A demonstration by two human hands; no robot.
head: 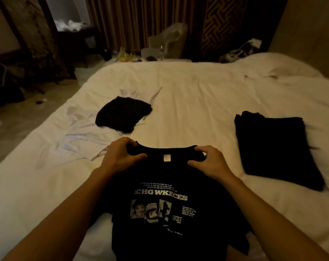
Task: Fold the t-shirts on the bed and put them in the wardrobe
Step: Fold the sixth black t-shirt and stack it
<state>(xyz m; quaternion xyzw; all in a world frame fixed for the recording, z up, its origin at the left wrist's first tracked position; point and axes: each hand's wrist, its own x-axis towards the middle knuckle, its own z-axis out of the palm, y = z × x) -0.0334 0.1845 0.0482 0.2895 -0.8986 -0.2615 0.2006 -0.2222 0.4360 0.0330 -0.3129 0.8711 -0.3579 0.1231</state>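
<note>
The left hand (122, 156) and right hand (210, 162) are each being curled onto a shoulder of the black cloth t-shirt with a white graphic print (160, 228), with the fabric being pinched between thumb and fingers either side of the collar. The shirt is being held print-up over the near edge of the white-sheeted bed (197, 91), and its lower half is being left bunched.

Imo the shoulders are best being kept level and the cloth being tugged flat before any fold, or creases are getting locked in.

The big lettering is being read as roughly "ICHG WKECES", above three photo panels. The finer text is too blurry. The small white neck tag (167, 158) is looking blank.

Further out, a folded black garment (273, 147) is lying to the right. To the left, a crumpled black garment (122, 115) is lying on rumpled white cloth (80, 117).
</note>
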